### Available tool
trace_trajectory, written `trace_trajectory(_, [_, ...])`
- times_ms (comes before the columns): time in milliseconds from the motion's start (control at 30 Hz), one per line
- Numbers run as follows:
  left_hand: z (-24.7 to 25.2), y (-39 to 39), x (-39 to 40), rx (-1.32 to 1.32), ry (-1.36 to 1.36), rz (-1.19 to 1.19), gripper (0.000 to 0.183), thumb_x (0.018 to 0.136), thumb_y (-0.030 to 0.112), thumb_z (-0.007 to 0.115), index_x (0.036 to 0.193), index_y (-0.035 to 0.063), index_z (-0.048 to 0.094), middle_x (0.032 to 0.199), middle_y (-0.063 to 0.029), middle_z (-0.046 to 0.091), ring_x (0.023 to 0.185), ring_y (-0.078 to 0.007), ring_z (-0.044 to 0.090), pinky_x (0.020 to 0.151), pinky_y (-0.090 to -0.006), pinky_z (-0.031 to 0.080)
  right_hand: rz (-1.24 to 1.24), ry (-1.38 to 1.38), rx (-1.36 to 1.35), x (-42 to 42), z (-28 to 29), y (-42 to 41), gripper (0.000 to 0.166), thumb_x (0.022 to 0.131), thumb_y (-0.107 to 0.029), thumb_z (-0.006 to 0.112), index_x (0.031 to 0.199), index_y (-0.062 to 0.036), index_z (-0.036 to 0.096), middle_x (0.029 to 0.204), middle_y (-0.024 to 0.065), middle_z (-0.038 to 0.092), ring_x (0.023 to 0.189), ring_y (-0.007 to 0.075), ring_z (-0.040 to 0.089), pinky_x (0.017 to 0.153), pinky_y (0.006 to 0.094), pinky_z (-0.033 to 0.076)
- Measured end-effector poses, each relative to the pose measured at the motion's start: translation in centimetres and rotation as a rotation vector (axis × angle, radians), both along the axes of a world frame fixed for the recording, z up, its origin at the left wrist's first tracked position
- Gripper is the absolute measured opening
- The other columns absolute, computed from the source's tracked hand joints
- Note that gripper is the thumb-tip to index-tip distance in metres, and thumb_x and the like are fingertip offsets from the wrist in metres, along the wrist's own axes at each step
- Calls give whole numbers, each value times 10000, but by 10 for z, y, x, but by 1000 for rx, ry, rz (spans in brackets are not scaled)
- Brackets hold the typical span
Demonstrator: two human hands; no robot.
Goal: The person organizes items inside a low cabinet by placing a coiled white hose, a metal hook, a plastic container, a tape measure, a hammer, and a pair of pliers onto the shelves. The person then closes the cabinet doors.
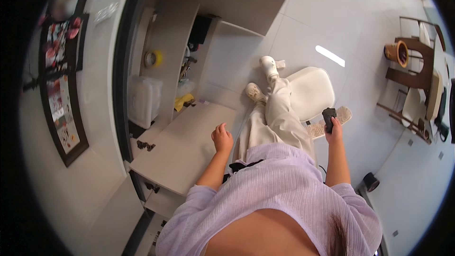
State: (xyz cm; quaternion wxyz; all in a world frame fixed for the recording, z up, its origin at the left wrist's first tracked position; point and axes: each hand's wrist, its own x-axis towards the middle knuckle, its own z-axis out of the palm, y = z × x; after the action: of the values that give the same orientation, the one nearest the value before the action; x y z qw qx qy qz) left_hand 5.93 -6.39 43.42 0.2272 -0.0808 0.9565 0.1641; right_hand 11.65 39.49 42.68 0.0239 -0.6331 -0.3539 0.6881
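My right hand (334,132) is closed around a small black bundle (329,118), held over the floor beside a white padded seat (314,92). What the bundle is made of is hard to tell. With its fingers loosely bent, my left hand (222,138) appears to hold nothing. It is near the edge of an open cabinet door (188,145), and I cannot tell whether it touches the door. Inside the cabinet are a roll of yellow tape (153,58), a translucent plastic box (145,101) and a yellow cloth or bag (183,102).
Another open door panel (249,3) juts out at the top. Dark hinges (145,145) sit on the near door. A beige patterned piece (343,115) lies by the seat. Chairs, an orange bucket (397,54) and a black cylinder (371,182) stand at right.
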Motion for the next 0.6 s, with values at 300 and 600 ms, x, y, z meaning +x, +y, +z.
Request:
trace_trajectory(300, [-72,59,-80,15,1,-330,390,768,86,561,1146,65,465,1090,-122,517,1062,-283,475,956,-431,304,-20,42,-12,45,-29,-17,207,832,-94,591,1025,-72,523,860,54,571,670,136,542,506,260,428])
trace_trajectory(600, [-308,227,-162,-39,-284,-736,414,774,165,609,1154,94,460,1094,-120,513,1038,-289,501,851,-438,406,10,-26,174,11,-148,-38,248,809,-71,611,1039,-4,549,895,16,514,832,110,478,760,227,396])
